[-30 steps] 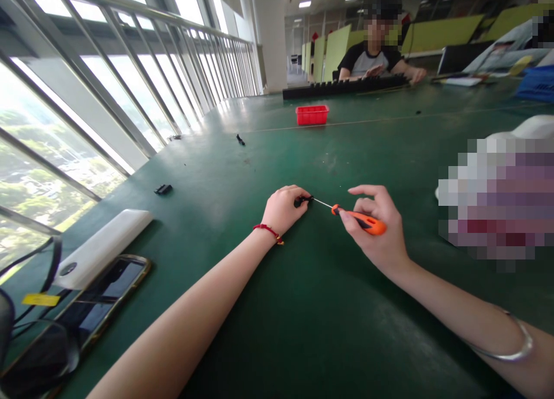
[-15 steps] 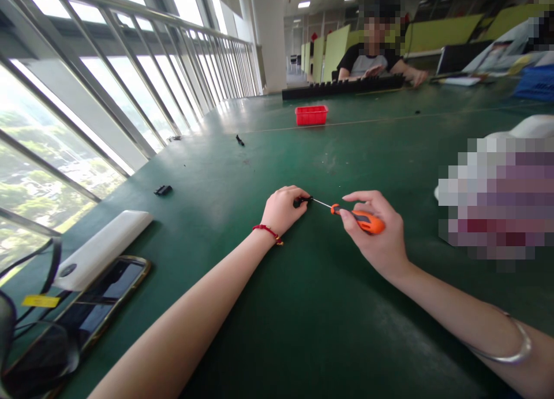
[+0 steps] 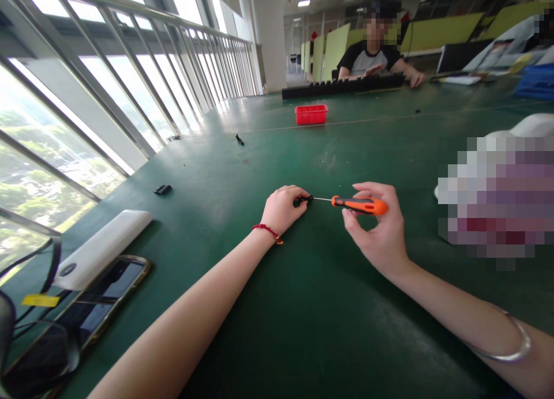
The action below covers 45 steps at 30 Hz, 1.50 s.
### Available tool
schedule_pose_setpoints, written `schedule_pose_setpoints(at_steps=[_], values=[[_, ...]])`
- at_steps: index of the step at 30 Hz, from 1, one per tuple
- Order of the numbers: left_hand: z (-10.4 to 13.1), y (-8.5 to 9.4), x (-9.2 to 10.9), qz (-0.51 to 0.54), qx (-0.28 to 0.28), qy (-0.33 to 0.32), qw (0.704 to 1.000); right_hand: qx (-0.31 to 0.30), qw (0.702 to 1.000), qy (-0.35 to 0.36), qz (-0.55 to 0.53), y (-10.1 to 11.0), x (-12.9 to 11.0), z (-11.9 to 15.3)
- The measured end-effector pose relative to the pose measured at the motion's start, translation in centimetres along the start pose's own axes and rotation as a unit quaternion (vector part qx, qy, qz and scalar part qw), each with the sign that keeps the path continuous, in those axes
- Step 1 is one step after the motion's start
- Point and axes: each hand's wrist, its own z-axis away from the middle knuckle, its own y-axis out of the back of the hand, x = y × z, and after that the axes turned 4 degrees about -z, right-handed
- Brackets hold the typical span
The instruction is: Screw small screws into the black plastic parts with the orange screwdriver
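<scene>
On the green table [image 3: 277,307], my left hand [image 3: 283,206] pinches a small black part [image 3: 303,200] between thumb and fingers. A red bracelet is round that wrist. My right hand [image 3: 381,232] holds an orange and black screwdriver [image 3: 361,205] by its handle, which rests between thumb and fingers. The thin shaft points left, and its tip meets the black part. The handle lies nearly level. How the tip sits in the part is too small to tell.
A red bin [image 3: 311,115] stands ahead, with black pieces [image 3: 163,189] to the left. A white device [image 3: 104,249] and a phone [image 3: 104,301] lie at the left. Across the table a person [image 3: 372,59] sits behind a long black strip [image 3: 341,87]. A blurred pile is at the right.
The screwdriver handle has swung up from a slant to nearly level, and the fingers of my right hand have shifted on it. My left hand has stayed put.
</scene>
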Motion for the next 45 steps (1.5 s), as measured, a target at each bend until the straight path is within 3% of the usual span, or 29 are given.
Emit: schedule_pose_setpoints(at_steps=[5,11,16,21,27,33,39,45], values=[[0.01,0.02,0.02,0.003,0.001,0.002,1.000,-0.063,0.997,-0.045,0.009,0.03,-0.15,0.09],[0.00,-0.03,-0.01,-0.002,0.000,0.000,1.000,-0.006,1.000,0.008,0.008,0.07,-0.03,-0.03],[-0.02,-0.01,0.02,0.000,-0.002,0.004,1.000,-0.051,0.998,-0.020,0.024,0.01,-0.18,0.05],[-0.02,-0.02,0.03,0.000,-0.001,0.001,1.000,-0.001,1.000,0.009,0.010,0.10,0.01,0.06],[0.00,-0.02,0.06,-0.004,-0.002,0.003,1.000,-0.045,0.998,0.009,0.038,0.09,-0.35,0.08],[0.00,0.01,0.05,-0.004,0.001,0.002,1.000,0.003,1.000,0.022,0.010,0.05,-0.16,0.07],[-0.02,-0.06,-0.02,-0.002,0.002,-0.001,1.000,-0.055,0.998,-0.034,0.021,-0.08,-0.33,0.26],[0.06,-0.07,0.05,-0.002,0.002,-0.002,1.000,-0.016,1.000,-0.001,0.003,-0.08,-0.07,0.20]])
